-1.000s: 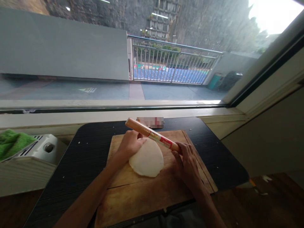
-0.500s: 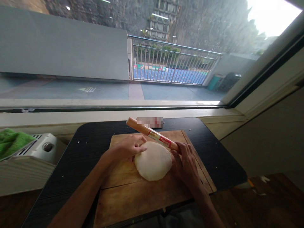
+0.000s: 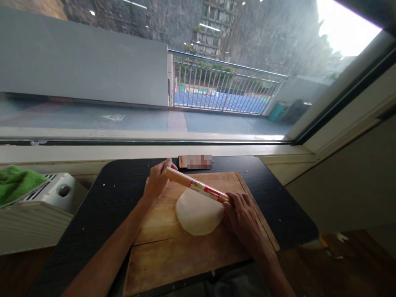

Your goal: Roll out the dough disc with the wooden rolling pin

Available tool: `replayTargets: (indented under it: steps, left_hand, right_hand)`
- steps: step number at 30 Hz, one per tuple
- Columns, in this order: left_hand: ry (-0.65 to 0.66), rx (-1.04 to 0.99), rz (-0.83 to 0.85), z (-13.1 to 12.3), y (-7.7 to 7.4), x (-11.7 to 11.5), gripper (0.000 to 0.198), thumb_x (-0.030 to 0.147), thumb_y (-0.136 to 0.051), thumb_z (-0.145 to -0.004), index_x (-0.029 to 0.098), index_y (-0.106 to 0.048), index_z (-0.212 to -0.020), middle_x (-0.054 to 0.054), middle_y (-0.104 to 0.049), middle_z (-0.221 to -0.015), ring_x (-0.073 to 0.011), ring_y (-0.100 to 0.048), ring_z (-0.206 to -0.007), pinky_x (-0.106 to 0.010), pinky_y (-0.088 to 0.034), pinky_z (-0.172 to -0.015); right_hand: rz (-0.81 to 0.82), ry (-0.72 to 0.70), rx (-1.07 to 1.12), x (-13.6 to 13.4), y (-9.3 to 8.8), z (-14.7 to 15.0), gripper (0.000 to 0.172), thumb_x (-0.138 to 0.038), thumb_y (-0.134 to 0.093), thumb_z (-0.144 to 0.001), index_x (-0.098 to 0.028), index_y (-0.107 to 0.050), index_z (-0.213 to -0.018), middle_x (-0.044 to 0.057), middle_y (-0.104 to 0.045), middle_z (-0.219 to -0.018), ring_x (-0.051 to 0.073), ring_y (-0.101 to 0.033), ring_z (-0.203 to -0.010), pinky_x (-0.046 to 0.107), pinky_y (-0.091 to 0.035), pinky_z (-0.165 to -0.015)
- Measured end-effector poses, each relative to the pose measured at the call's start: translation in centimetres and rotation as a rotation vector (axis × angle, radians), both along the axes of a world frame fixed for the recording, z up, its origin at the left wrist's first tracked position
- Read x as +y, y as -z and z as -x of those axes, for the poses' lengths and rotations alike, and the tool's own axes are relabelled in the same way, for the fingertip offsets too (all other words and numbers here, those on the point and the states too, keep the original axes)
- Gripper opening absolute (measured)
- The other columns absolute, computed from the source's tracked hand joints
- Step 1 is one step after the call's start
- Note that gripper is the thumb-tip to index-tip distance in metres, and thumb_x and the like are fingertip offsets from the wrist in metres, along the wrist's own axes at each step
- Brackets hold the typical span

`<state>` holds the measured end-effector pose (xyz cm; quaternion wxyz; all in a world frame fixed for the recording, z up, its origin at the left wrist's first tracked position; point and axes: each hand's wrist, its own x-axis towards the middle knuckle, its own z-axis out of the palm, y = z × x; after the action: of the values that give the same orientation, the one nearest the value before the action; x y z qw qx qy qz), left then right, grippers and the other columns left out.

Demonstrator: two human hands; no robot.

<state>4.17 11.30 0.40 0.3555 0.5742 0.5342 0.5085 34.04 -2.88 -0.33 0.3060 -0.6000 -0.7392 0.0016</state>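
Observation:
A flat round of pale dough lies on a wooden cutting board. Across its far edge rests a wooden rolling pin with a red label. My left hand is closed round the pin's left end, near the board's far left corner. My right hand grips the pin's right end, its fingers curled over the wood beside the dough.
The board sits on a black table under a wide window. A small flat packet lies at the table's far edge. A white appliance with a green cloth stands at the left. Bare floor lies to the right.
My left hand left the dough and took hold of the rolling pin's left end. The pin came down onto the far edge of the dough.

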Motion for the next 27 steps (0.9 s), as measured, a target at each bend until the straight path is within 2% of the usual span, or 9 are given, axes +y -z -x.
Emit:
replayTargets:
  steps: [4, 8, 12, 15, 19, 21, 23, 27]
  left_hand:
    - [-0.064, -0.131, 0.045, -0.1, -0.3, 0.1, 0.061, 0.064, -0.040, -0.107, 0.023, -0.068, -0.071, -0.001, -0.053, -0.052, -0.0165, -0.049, -0.050, -0.031, -0.039, -0.053]
    - [-0.018, -0.032, 0.038, -0.1, -0.3, 0.2, 0.054, 0.060, -0.046, -0.105, 0.022, -0.069, -0.074, 0.000, -0.056, -0.054, -0.0169, -0.054, -0.053, -0.031, -0.040, -0.057]
    - [-0.017, 0.099, 0.041, -0.2, 0.0, 0.0, 0.053, 0.062, -0.047, -0.104, 0.023, -0.071, -0.077, 0.001, -0.058, -0.054, -0.0175, -0.056, -0.054, -0.031, -0.040, -0.059]
    - [-0.026, 0.110, 0.038, -0.1, 0.0, 0.0, 0.055, 0.063, -0.046, -0.104, 0.023, -0.070, -0.076, 0.001, -0.058, -0.054, -0.0175, -0.056, -0.053, -0.031, -0.039, -0.059]
    - [-0.026, 0.115, 0.050, 0.0, -0.1, 0.0, 0.056, 0.064, -0.045, -0.104, 0.023, -0.070, -0.076, 0.001, -0.059, -0.054, -0.0178, -0.057, -0.054, -0.032, -0.040, -0.060]
    - [-0.023, 0.118, 0.052, 0.0, -0.2, 0.0, 0.056, 0.064, -0.045, -0.105, 0.023, -0.071, -0.077, 0.001, -0.059, -0.054, -0.0180, -0.057, -0.055, -0.032, -0.040, -0.060]
    - [-0.019, 0.116, 0.051, 0.0, -0.2, -0.1, 0.055, 0.064, -0.045, -0.105, 0.023, -0.071, -0.078, 0.001, -0.059, -0.054, -0.0180, -0.057, -0.054, -0.032, -0.040, -0.059]
    - [-0.016, 0.110, 0.046, -0.1, -0.2, -0.1, 0.054, 0.063, -0.046, -0.104, 0.023, -0.070, -0.077, 0.001, -0.059, -0.054, -0.0177, -0.056, -0.053, -0.032, -0.039, -0.058]
  right_hand:
    - [-0.003, 0.004, -0.108, -1.2, 0.3, -2.1, 0.029, -0.045, -0.048, -0.118, -0.027, -0.069, -0.127, 0.009, -0.078, -0.112, 0.030, -0.066, -0.106, 0.047, -0.057, -0.092]
    - [0.017, -0.056, -0.160, -1.7, -0.4, -2.6, 0.028, -0.049, -0.055, -0.115, -0.029, -0.073, -0.126, 0.009, -0.078, -0.114, 0.031, -0.067, -0.109, 0.050, -0.057, -0.097]
    - [0.006, -0.044, -0.099, -1.1, -1.4, 0.4, 0.026, -0.049, -0.062, -0.112, -0.030, -0.077, -0.123, 0.012, -0.073, -0.132, 0.032, -0.066, -0.127, 0.054, -0.059, -0.108]
    - [0.048, -0.040, -0.083, 0.4, -1.5, 4.2, 0.037, -0.047, -0.059, -0.114, -0.030, -0.072, -0.144, 0.014, -0.066, -0.153, 0.033, -0.061, -0.145, 0.055, -0.059, -0.116]
    - [0.159, 0.027, -0.171, 3.4, -1.6, 8.5, 0.049, -0.046, -0.052, -0.117, -0.025, -0.064, -0.160, 0.016, -0.053, -0.172, 0.036, -0.045, -0.164, 0.060, -0.045, -0.131]
    - [0.192, 0.072, -0.218, 5.0, -1.7, 9.7, 0.051, -0.039, -0.050, -0.117, -0.022, -0.061, -0.164, 0.017, -0.052, -0.174, 0.036, -0.037, -0.169, 0.062, -0.035, -0.136]
    - [0.225, 0.089, -0.252, 6.0, -1.9, 10.1, 0.054, -0.032, -0.051, -0.115, -0.022, -0.058, -0.167, 0.016, -0.052, -0.175, 0.036, -0.035, -0.170, 0.063, -0.030, -0.138]
    - [0.249, 0.079, -0.267, 5.5, -1.8, 9.9, 0.057, -0.030, -0.048, -0.113, -0.021, -0.055, -0.169, 0.015, -0.051, -0.176, 0.035, -0.038, -0.170, 0.061, -0.034, -0.137]
